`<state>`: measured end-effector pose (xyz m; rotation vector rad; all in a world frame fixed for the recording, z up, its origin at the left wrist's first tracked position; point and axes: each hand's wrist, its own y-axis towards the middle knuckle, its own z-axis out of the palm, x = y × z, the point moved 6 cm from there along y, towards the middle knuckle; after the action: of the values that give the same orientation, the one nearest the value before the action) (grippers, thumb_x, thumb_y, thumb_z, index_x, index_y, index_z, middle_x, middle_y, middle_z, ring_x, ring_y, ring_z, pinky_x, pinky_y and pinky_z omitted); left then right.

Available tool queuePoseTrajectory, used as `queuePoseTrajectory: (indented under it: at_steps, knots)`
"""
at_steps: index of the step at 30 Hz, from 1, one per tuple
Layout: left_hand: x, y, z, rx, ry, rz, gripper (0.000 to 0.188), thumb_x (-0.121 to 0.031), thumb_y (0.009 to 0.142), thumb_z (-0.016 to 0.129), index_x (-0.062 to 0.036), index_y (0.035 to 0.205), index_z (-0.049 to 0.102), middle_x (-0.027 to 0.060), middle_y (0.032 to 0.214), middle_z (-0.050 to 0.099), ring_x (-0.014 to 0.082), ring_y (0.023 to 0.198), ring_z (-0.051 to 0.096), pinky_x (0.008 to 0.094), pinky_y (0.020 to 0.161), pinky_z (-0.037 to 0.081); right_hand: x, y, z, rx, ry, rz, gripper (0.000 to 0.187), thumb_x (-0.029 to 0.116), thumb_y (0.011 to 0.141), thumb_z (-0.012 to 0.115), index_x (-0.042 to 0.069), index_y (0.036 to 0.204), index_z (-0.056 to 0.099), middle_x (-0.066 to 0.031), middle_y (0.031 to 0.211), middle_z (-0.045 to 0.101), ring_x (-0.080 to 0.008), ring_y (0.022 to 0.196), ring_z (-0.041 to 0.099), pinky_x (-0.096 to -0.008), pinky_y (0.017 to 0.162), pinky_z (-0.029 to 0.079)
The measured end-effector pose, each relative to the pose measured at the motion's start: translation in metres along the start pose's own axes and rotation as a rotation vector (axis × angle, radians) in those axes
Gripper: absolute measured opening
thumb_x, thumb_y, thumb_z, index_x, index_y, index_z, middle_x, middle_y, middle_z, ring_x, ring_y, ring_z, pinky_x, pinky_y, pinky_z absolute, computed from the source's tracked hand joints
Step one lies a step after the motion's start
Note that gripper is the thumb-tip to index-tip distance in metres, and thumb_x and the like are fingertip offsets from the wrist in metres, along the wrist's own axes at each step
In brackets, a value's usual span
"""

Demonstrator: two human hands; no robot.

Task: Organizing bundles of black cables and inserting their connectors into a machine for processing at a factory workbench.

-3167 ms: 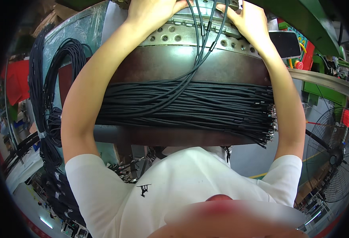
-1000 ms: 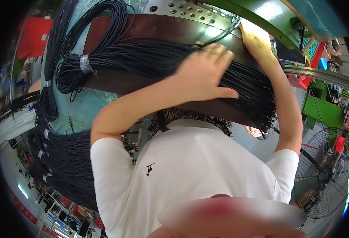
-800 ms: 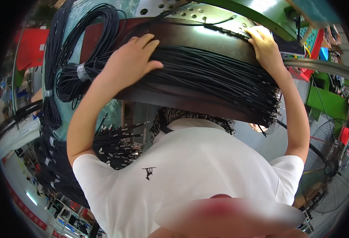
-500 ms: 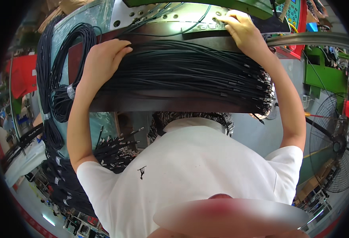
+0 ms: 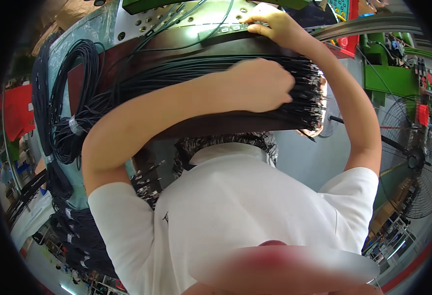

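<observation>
A broad bundle of black cables (image 5: 181, 70) lies lengthwise on the dark brown board (image 5: 186, 126), its metal-tipped ends (image 5: 318, 93) gathered at the right. Stretched across the bundle, my left hand (image 5: 262, 84) has its fingers curled downward near those ends; its grip on any cable is hidden. At the far side, my right hand (image 5: 270, 23) is at the edge of the lit metal plate (image 5: 169, 24), thumb and fingertips brought together by small metal fittings (image 5: 231, 28). What sits between those fingertips is too small to make out. Several loose cables (image 5: 176, 46) trail from the plate to the board's left.
Coiled black cables (image 5: 73, 98) hang at the left over a sheet of clear plastic. A green machine part (image 5: 142, 4) overhangs the plate. Right of me stand a curved metal rail (image 5: 368, 27) and a large floor fan (image 5: 410, 160). More cable bundles (image 5: 86, 241) lie lower left.
My left hand has swung right, from the bundle's left part to near its metal-tipped ends. My right hand remains by the plate. The whole view has shifted slightly.
</observation>
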<state>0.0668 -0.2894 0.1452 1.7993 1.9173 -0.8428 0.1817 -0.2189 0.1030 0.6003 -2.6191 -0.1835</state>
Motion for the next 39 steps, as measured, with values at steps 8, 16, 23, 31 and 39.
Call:
queuePoseTrajectory:
  at_steps: [8, 16, 23, 31, 39]
  knots:
    - [-0.026, -0.026, 0.031, -0.103, -1.579, -0.318, 0.029, -0.033, 0.102, 0.049, -0.0084, 0.107, 0.063, -0.0073, 0.056, 0.039, 0.0022, 0.042, 0.024, 0.0203, 0.041, 0.018, 0.005, -0.024, -0.001, 0.026, 0.228, 0.078, 0.027, 0.01, 0.084, 0.069, 0.008, 0.111, 0.069, -0.0081, 0.102, 0.057, -0.023, 0.096, 0.055, -0.0315, 0.085, 0.044]
    - [0.025, -0.07, 0.058, -0.676, -1.789, -0.49, 0.026, -0.029, 0.103, 0.046, -0.0066, 0.105, 0.059, -0.0037, 0.068, 0.045, 0.0034, 0.056, 0.035, 0.019, 0.047, 0.028, 0.1, -0.047, -0.042, -0.331, -0.069, 0.023, 0.03, 0.008, 0.081, 0.068, 0.005, 0.11, 0.067, -0.0075, 0.096, 0.061, -0.0249, 0.084, 0.06, -0.0351, 0.076, 0.049]
    - [0.031, -0.074, 0.057, -0.635, -1.928, -0.399, 0.025, -0.029, 0.102, 0.047, -0.0052, 0.098, 0.056, 0.0028, 0.07, 0.054, 0.0083, 0.055, 0.045, 0.0235, 0.048, 0.038, 0.131, -0.048, -0.023, -0.328, -0.409, -0.213, 0.031, 0.013, 0.072, 0.064, 0.003, 0.102, 0.064, -0.0042, 0.091, 0.059, -0.0211, 0.082, 0.06, -0.032, 0.071, 0.051]
    - [0.042, -0.108, 0.052, -0.655, -1.692, -0.401, 0.03, -0.03, 0.103, 0.045, -0.0033, 0.105, 0.058, 0.0089, 0.094, 0.065, 0.0137, 0.075, 0.06, 0.0282, 0.066, 0.052, 0.111, -0.016, -0.003, -0.285, -0.345, -0.051, 0.018, 0.003, 0.079, 0.066, 0.006, 0.095, 0.059, -0.0064, 0.097, 0.065, -0.0246, 0.087, 0.064, -0.0335, 0.071, 0.052]
    - [0.059, -0.117, 0.038, -0.886, -1.672, -0.263, 0.031, -0.03, 0.103, 0.047, -0.0038, 0.108, 0.061, 0.0012, 0.082, 0.057, 0.0074, 0.071, 0.053, 0.023, 0.066, 0.047, 0.088, -0.008, 0.031, -0.238, 0.13, 0.122, 0.025, -0.005, 0.076, 0.065, 0.005, 0.097, 0.056, -0.0089, 0.096, 0.064, -0.0305, 0.09, 0.063, -0.0389, 0.074, 0.052]
